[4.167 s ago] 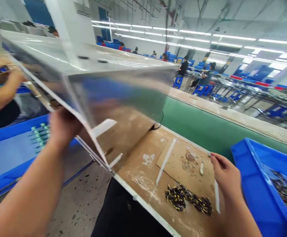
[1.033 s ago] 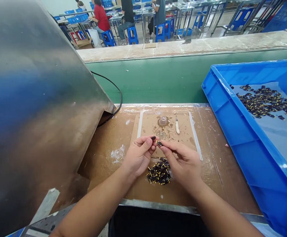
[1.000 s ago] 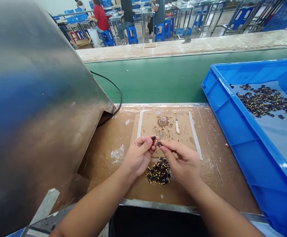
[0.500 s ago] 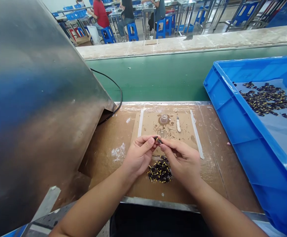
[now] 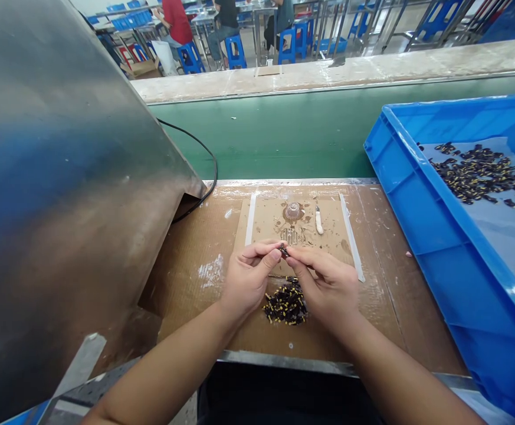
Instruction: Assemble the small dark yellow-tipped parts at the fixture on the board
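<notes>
My left hand and my right hand meet fingertip to fingertip over a cardboard-covered bench. Between the fingertips they pinch one small black part with a yellow end. Just below the hands lies a pile of the same small black and yellow parts on the cardboard. Beyond the fingers sit a small round clear cap and a short white stick on a cardboard pad edged by two white strips.
A large shiny metal housing fills the left side, with a black cable running behind it. A blue crate at right holds several more black parts. A green conveyor belt runs behind the bench; people sit at far tables.
4.2 s ago my left hand held the metal housing tilted up and my right hand lay on the bench. Now both hands pinch a small part; in the last second they barely move.
</notes>
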The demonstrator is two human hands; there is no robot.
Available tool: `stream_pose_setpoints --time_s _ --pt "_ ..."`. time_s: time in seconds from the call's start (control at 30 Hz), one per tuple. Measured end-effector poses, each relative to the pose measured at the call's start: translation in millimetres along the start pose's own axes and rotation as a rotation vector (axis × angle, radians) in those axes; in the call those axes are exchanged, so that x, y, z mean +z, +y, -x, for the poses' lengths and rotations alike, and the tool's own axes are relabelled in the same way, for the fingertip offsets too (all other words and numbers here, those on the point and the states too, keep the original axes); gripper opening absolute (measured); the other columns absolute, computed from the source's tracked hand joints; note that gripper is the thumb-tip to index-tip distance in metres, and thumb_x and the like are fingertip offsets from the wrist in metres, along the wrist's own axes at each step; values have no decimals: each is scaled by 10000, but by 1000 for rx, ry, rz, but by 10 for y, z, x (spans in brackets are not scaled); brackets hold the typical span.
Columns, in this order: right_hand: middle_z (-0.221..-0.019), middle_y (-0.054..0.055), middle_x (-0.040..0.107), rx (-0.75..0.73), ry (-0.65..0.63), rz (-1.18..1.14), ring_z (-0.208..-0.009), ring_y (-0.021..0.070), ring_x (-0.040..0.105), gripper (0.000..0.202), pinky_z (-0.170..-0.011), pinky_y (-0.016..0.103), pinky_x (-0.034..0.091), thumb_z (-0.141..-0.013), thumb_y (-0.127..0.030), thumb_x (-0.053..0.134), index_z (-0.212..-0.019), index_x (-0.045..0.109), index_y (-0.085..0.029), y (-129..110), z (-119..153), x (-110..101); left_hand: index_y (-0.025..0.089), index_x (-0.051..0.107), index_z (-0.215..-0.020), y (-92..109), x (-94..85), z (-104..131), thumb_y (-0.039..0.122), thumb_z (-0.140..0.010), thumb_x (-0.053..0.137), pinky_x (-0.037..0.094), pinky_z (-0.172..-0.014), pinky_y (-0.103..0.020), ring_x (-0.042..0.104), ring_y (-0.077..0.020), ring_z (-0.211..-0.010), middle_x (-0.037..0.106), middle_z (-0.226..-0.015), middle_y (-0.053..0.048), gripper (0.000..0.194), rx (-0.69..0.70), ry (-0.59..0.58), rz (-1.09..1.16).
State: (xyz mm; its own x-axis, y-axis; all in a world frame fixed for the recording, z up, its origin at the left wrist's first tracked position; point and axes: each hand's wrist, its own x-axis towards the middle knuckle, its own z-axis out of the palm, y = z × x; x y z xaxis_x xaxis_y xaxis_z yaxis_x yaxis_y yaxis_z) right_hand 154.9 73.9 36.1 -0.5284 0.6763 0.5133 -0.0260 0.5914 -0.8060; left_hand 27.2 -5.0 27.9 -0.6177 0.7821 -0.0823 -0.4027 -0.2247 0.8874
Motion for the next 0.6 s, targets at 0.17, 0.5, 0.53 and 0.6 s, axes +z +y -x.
stream_pose_setpoints --time_s 0.17,0.5,0.53,0.6 --pt "-1096 12 789 -3 15 38 -1001 178 753 223 -907 365 640 -947 -143 685 -1105 765 -278 1 -3 7 232 823 -933 -79 1 49 274 -824 817 545 -1054 -358 710 -210 -1089 777 -1116 -91 117 136 37 -150" --pt "-1045 25 785 -95 39 153 -920 169 746 215 -863 337 635 -951 -136 663 -1111 739 -258 13 -19 -28 247 819 -945 90 -24 -21 224 -872 752 517 -1071 -368 651 -221 -1188 709 -1218 -104 102 323 -68 -413" --pt "-1044 26 784 -90 53 157 -892 165 743 229 -846 336 635 -947 -138 664 -1132 729 -257 17 -18 -32 246 820 -944 106 -23 -23 229 -872 750 510 -1077 -368 646 -225 -1192 703 -1223 -110 102 337 -70 -427" --pt "-1035 28 778 -78 87 153 -848 159 732 234 -824 336 630 -936 -147 672 -1142 715 -250 37 -32 -44 242 823 -950 123 -29 -28 246 -874 748 499 -1078 -367 646 -229 -1177 703 -1208 -121 106 349 -68 -455"
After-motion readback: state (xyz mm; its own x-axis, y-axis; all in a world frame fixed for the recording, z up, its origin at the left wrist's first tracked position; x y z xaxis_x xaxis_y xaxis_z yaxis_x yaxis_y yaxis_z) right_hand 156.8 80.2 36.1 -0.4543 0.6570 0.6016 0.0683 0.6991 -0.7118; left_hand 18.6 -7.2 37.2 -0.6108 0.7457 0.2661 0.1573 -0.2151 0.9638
